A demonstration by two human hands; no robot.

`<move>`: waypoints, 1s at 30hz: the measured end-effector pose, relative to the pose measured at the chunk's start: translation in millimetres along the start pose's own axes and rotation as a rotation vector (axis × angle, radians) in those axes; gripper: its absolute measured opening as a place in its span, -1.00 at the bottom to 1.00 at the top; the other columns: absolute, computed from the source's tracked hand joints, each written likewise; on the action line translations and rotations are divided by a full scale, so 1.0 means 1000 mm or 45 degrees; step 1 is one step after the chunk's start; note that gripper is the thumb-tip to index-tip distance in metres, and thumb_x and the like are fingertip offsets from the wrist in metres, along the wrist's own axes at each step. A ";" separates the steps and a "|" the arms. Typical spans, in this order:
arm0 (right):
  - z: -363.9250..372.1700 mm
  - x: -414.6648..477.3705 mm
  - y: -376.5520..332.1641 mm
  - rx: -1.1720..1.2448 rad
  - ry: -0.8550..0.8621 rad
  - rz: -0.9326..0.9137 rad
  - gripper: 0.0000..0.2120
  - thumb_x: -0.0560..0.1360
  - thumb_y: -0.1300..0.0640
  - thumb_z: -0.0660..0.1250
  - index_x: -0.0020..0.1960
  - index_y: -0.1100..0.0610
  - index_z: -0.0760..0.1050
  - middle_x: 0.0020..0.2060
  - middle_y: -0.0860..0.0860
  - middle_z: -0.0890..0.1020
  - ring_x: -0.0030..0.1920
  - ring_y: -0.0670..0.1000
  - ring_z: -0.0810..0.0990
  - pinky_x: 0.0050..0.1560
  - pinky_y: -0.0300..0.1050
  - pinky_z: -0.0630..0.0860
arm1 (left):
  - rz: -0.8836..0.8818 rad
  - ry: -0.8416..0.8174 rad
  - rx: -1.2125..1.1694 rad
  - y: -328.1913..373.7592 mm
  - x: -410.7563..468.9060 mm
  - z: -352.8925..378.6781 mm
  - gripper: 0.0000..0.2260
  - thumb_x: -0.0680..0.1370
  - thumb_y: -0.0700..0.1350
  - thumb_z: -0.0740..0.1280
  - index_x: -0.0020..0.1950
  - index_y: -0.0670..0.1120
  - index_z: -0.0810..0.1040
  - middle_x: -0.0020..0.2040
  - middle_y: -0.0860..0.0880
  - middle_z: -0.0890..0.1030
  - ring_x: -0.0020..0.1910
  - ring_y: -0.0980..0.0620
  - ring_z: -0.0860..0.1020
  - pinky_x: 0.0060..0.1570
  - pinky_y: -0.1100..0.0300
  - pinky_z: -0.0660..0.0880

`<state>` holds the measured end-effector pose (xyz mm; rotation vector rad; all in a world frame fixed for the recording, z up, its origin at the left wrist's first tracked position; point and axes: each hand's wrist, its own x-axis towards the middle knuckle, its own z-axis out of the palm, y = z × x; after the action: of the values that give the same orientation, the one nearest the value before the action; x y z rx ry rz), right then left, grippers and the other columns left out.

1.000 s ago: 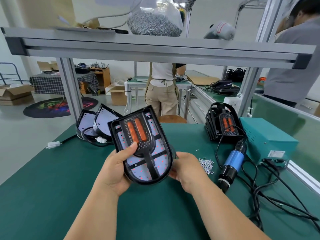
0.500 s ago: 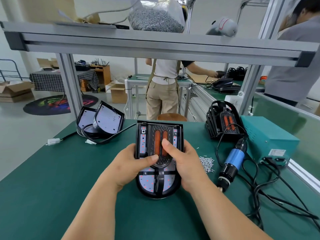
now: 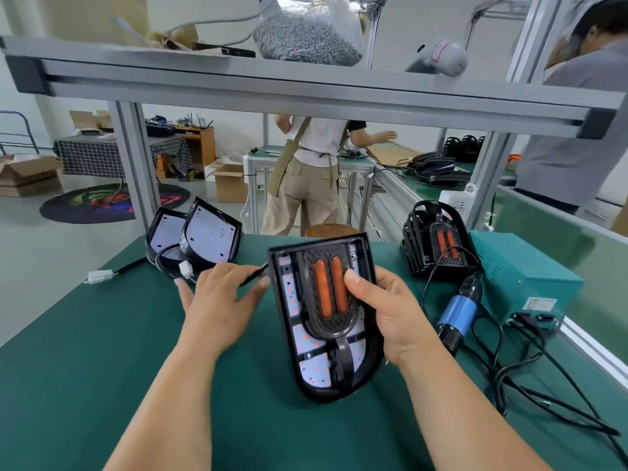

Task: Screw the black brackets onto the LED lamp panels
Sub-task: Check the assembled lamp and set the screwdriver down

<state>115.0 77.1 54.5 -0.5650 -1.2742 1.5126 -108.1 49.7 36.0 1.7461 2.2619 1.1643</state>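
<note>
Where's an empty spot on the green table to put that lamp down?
The near left of the green table is bare, from the left hand out to the edge. Another patch lies between the forearms. The right side is crowded: screwdriver, teal box, cables. Back left holds two panels.

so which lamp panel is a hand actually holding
The middle panel, gripped along its right edge by the right hand, thumb on its black bracket. The two white-faced panels back left and the stack back right are not held.
</note>
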 end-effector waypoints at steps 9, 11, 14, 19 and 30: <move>0.003 0.004 0.010 0.147 0.237 0.088 -0.82 0.36 0.08 0.45 -0.13 0.16 0.73 -0.16 0.17 0.74 -0.20 0.09 0.72 -0.12 -0.03 0.65 | 0.040 -0.015 -0.290 0.010 -0.002 0.006 -0.75 0.63 0.02 0.26 -0.25 0.14 0.50 -0.41 0.11 0.49 -0.38 0.17 0.43 -0.37 0.22 0.30; 0.008 0.004 0.013 0.170 0.241 0.140 -0.76 0.36 0.07 0.45 -0.08 0.21 0.71 -0.12 0.21 0.73 -0.18 0.12 0.72 -0.08 0.01 0.66 | -0.050 -0.039 -0.500 0.021 -0.005 0.013 -0.75 0.66 -0.03 0.22 -0.21 0.05 0.50 -0.37 0.02 0.52 -0.40 0.12 0.43 -0.33 0.16 0.36; 0.014 0.005 0.017 0.170 0.258 0.172 -0.74 0.36 0.06 0.44 -0.07 0.23 0.68 -0.12 0.21 0.73 -0.18 0.13 0.71 -0.08 0.01 0.66 | -0.362 -0.179 -1.100 0.038 -0.011 0.022 -0.74 0.67 -0.03 0.21 -0.06 -0.17 0.55 -0.14 -0.14 0.65 -0.23 0.04 0.57 -0.11 0.04 0.52; 0.011 0.007 0.021 0.154 0.330 0.116 -0.87 0.49 0.20 0.38 -0.09 0.25 0.67 -0.17 0.20 0.72 -0.23 0.11 0.70 -0.21 -0.08 0.64 | -0.442 -0.646 -1.696 0.044 -0.014 0.021 -0.48 0.55 0.20 0.23 0.27 -0.18 0.57 0.13 -0.18 0.69 0.09 -0.12 0.68 0.02 0.01 0.60; 0.015 0.013 0.029 0.133 0.245 0.261 -0.54 0.52 -0.14 0.29 0.16 0.21 0.64 0.06 0.15 0.71 0.07 0.12 0.70 0.10 0.03 0.60 | -0.399 -0.332 -1.871 0.039 -0.012 0.028 -0.75 0.44 -0.20 0.39 0.11 -0.18 0.60 -0.03 -0.18 0.73 -0.14 -0.09 0.72 -0.24 0.07 0.64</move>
<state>86.3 84.9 36.4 -0.7718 -1.0075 1.6392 -59.8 57.0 34.4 0.7880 0.8467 1.6413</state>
